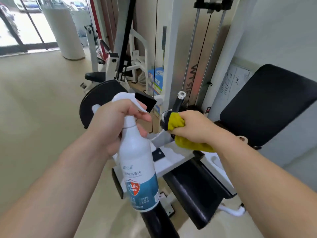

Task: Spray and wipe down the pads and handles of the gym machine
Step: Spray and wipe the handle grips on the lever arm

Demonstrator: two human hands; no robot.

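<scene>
Head view puts the machine's handle (178,101) just ahead of us: a black bar with a chrome end cap, standing almost upright. Our right hand (197,126) is clenched round its lower part with the yellow cloth (176,121) bunched between palm and bar. That grip is squeezed tight on the cloth, and a loose end hangs below the wrist.

Just left of the handle, and apart from it, our left hand (113,122) holds the white spray bottle (139,162) by its neck. That grip is curled round the neck with one finger lying against the trigger, and the nozzle points right, toward the handle. The bottle hangs nearly upright, its blue label with a shield and "99.9%" facing us.

We see the black back pad (271,103) to the right and the black seat pad (197,188) below our right forearm. A black roller pad (157,222) lies under the bottle's base. Behind the handle, chrome guide rods (193,48) and a thin cable (155,48) rise within the white frame. A black disc (97,98) sits behind our left hand. Farther left, across the beige floor (34,109), stand a white exercise bike (96,73) and a white column (66,31) near a bright window.
</scene>
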